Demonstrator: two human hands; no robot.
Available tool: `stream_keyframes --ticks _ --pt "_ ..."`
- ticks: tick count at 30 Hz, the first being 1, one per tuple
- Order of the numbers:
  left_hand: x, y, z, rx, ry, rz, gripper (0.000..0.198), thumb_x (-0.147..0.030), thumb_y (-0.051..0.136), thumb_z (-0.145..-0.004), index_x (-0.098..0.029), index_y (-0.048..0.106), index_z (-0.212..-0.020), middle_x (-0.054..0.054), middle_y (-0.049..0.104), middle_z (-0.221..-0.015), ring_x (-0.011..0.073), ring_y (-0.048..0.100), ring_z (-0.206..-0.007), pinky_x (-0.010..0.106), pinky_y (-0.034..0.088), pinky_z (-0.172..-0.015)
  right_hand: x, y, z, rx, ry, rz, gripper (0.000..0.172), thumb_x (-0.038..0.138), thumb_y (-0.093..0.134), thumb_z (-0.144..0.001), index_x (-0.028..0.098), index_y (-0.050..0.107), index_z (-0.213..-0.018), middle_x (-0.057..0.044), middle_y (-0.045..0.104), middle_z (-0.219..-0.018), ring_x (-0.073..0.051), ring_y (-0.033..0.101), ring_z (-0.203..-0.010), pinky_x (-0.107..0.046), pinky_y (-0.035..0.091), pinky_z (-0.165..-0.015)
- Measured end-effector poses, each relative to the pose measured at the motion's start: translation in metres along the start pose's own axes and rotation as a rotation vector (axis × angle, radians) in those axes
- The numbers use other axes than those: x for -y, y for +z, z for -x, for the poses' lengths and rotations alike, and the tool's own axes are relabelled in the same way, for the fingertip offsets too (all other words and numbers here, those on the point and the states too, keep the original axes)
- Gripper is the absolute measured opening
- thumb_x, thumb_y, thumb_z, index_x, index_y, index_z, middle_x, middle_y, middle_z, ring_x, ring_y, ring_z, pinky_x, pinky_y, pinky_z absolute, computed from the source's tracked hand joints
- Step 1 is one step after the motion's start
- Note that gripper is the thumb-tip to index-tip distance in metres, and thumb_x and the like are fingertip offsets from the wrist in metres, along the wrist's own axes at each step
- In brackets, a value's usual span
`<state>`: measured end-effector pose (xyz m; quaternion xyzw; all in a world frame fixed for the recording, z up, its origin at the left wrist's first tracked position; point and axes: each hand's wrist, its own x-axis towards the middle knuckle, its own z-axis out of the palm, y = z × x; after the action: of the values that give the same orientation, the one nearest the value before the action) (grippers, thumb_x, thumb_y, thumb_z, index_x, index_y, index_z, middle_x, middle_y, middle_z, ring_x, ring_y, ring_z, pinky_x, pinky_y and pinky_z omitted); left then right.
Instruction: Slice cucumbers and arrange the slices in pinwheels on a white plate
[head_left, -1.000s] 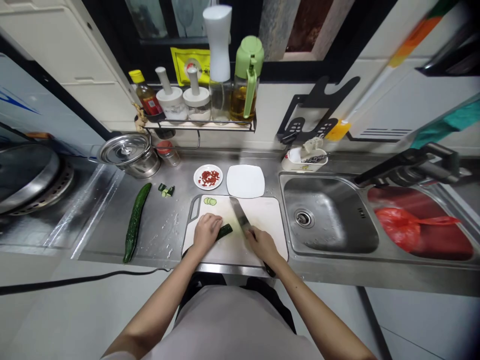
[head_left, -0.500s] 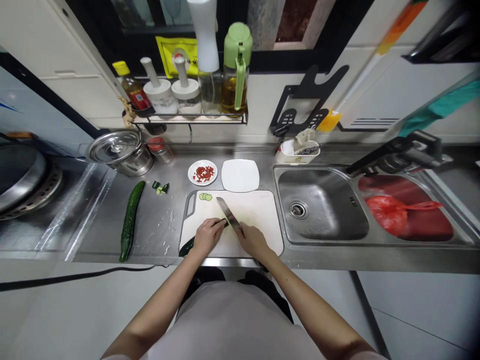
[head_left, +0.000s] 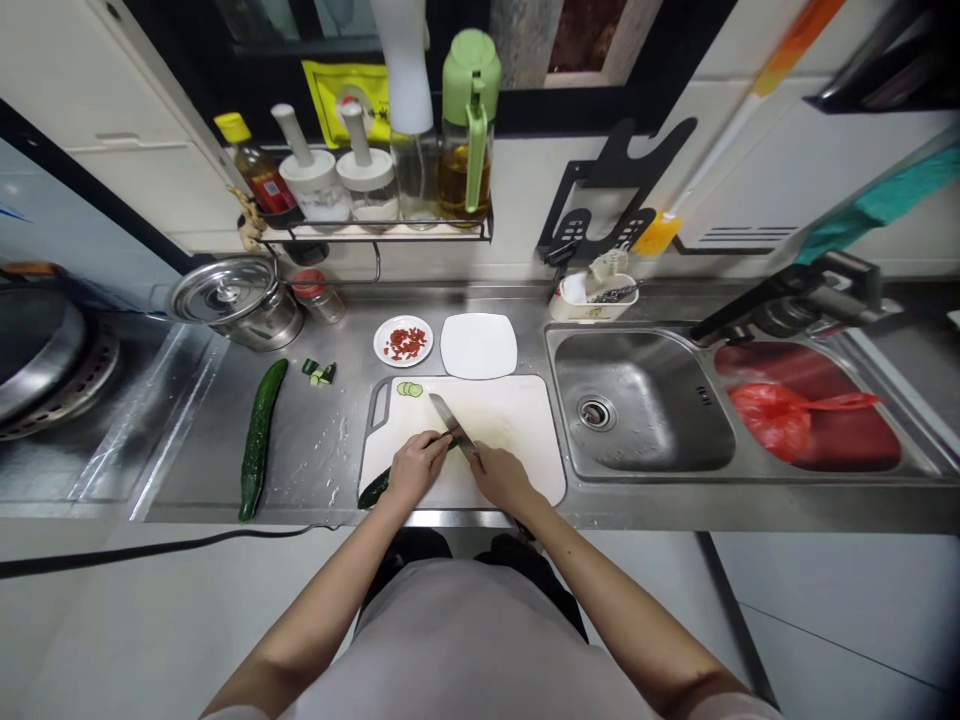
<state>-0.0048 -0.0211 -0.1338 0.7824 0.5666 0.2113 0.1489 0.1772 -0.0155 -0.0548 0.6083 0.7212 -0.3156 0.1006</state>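
Observation:
On the white cutting board (head_left: pixel 517 420) lies a dark green cucumber (head_left: pixel 373 490), mostly covered by my left hand (head_left: pixel 417 466), whose fingers press it down near its right end. My right hand (head_left: pixel 504 475) is closed round the handle of a kitchen knife (head_left: pixel 450 418). Its blade points up and left, right against the cucumber's end beside my left fingertips. A few pale cucumber slices (head_left: pixel 410 390) rest at the board's top left corner. Left of the board, a whole cucumber (head_left: pixel 262 440) and some small cucumber offcuts (head_left: pixel 320 373) lie on the steel counter.
Behind the board stand a small plate of chopped red pieces (head_left: pixel 420 350) and a white square plate (head_left: pixel 478 346). A steel sink (head_left: pixel 645 400) is at the right, with a red plastic bag (head_left: pixel 772 420) beyond. A lidded pot (head_left: pixel 262 315) stands back left, under a seasoning rack (head_left: pixel 375 236).
The whole view has shifted slightly upward. The knife blade has moved a little at the cucumber's end; both hands keep nearly the same places.

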Motion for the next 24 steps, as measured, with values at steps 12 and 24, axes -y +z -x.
stream_keyframes --ticks 12,24 --pt "-0.001 0.001 0.0 0.02 0.002 -0.014 0.028 -0.03 0.046 -0.097 -0.028 0.07 -0.112 0.005 0.067 -0.105 0.0153 0.061 -0.095 0.027 0.051 -0.084 -0.004 0.005 0.007 0.017 -0.018 0.045 0.032 0.025 0.034 -0.098 0.014 0.056 -0.118 -0.013 0.07 -0.104 -0.024 0.066 -0.095 -0.029 0.041 -0.074" --pt "-0.002 -0.002 -0.001 0.021 -0.005 0.002 0.028 -0.029 0.047 -0.096 -0.027 0.071 -0.11 0.005 0.067 -0.103 0.0154 0.061 -0.094 0.027 0.052 -0.084 -0.01 0.006 0.034 0.078 0.029 0.04 0.028 0.02 0.037 -0.095 0.015 0.059 -0.111 -0.013 0.07 -0.097 -0.025 0.065 -0.093 -0.029 0.039 -0.071"
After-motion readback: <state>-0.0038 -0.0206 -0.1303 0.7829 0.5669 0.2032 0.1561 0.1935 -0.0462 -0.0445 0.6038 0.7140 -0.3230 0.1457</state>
